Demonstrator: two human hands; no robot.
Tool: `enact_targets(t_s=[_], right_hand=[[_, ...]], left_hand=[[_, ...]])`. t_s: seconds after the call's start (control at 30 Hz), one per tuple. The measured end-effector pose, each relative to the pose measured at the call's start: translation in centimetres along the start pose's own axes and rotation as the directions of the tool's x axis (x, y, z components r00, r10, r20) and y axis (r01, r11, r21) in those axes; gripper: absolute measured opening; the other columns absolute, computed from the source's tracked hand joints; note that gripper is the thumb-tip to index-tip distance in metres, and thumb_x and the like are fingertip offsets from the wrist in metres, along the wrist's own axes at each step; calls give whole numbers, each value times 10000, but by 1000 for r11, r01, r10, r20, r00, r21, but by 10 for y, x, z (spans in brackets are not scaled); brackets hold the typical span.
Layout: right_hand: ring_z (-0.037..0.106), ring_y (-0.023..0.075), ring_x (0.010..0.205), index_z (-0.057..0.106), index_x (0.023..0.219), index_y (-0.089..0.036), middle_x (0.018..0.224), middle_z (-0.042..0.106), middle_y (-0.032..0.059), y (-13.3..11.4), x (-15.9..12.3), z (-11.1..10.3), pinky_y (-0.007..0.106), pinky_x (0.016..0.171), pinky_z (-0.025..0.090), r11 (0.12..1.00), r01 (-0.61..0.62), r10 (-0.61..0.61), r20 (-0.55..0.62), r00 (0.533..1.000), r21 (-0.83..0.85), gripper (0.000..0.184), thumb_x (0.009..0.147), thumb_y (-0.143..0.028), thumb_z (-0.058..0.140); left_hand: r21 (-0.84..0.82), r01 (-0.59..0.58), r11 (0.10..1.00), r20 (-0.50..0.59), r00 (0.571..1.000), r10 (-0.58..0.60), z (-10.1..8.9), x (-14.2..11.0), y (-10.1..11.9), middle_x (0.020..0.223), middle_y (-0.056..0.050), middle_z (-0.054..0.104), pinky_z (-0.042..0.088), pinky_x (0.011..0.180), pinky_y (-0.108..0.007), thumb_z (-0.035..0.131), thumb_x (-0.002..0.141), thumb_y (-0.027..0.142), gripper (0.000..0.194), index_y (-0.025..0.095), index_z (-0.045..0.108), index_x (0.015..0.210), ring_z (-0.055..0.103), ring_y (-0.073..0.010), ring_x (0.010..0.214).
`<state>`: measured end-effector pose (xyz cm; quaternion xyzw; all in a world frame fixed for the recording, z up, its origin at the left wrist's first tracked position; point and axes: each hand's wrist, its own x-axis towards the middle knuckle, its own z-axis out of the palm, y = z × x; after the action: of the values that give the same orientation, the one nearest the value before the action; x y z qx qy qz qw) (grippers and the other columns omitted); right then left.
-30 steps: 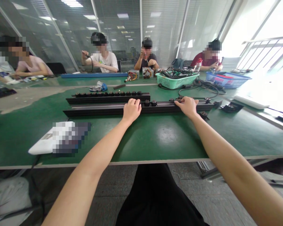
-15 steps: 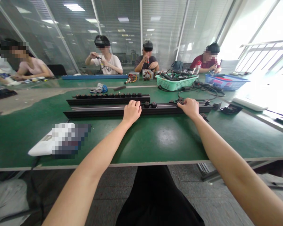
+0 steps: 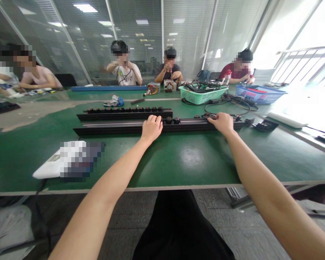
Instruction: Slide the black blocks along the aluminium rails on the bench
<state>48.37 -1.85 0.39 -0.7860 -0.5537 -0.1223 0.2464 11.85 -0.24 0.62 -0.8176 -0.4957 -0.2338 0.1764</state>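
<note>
A long black rail [image 3: 111,127] lies across the green table [image 3: 178,162], with small black round parts [image 3: 172,120] seated on it. My left hand [image 3: 151,128] rests on the rail near its middle, fingers curled over its top beside two of those parts. My right hand [image 3: 222,122] sits further right on the same rail, fingers bent down onto a cluster of black parts. What the fingertips pinch is hidden. A second black rail [image 3: 124,113], carrying a row of several black parts, lies just behind.
A green basket [image 3: 203,94] of cables and a blue basket [image 3: 258,93] stand at the back right, with black cable [image 3: 233,103] looping between. A white pixelated object [image 3: 70,159] lies front left. Several people sit working along the far side.
My right hand has slid a little to the right along the rail. My left hand has stayed in place. The person at the back left raised an arm.
</note>
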Motion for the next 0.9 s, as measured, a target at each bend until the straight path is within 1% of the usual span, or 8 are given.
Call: enact_targets(t_s=[0.17,0.27,0.4,0.53,0.7,0.8,0.9], right_hand=[[647,334,913,762,894,-177,911,752,160,4,1,-1,425,835,461,999,-11,11,2,1000,-33,377,896,-525,617],[648,337,951,776,942,-149,964,756,182,5,1,-1,432,864,450,998,-4,5,11,1000,-58,398,903,-511,613],[620,366,1057,778,989,-127,1057,744,218,5,0,-2,477,949,425,994,26,-26,6,1000,-105,425,913,-502,591],[594,379,1090,774,1019,-127,1086,728,221,7,-1,1,515,988,404,994,23,-24,-3,1000,-109,436,913,-497,571],[550,395,1107,764,1055,-108,1132,692,244,6,-1,4,547,991,379,995,-27,25,-16,1000,-99,486,897,-526,571],[529,408,1129,748,1103,-97,1164,673,255,6,-2,5,570,1006,355,994,-60,60,-3,998,-97,511,900,-529,565],[511,410,1170,728,1159,-68,1212,650,271,6,-3,3,560,1024,339,991,-74,77,19,997,-111,530,924,-499,528]], left_hand=[[3,-5,1000,11,1000,5,-2,0,0,1268,-173,672,526,958,-413,422,1063,278,341,186,619,1325,545,-311,1294],[-4,-4,1000,13,1000,4,-1,0,0,1275,-174,668,519,963,-417,424,1068,278,336,182,617,1325,543,-314,1301],[-12,-3,1000,14,1000,3,-1,0,0,1277,-172,665,514,973,-417,429,1070,276,335,175,617,1328,545,-315,1306],[-7,-6,1000,13,1000,6,-1,0,-1,1285,-175,665,521,977,-423,427,1068,281,345,181,618,1337,544,-314,1305],[-1,-12,1000,1,1000,12,1,1,-2,1286,-174,669,526,971,-414,420,1068,284,352,185,617,1342,547,-308,1299],[5,-14,1000,4,1000,14,1,1,-2,1284,-174,670,525,967,-419,412,1072,284,353,176,618,1337,549,-309,1293],[13,-14,1000,8,1000,14,0,1,-1,1279,-169,668,526,957,-419,411,1071,278,353,168,617,1336,551,-309,1288]])
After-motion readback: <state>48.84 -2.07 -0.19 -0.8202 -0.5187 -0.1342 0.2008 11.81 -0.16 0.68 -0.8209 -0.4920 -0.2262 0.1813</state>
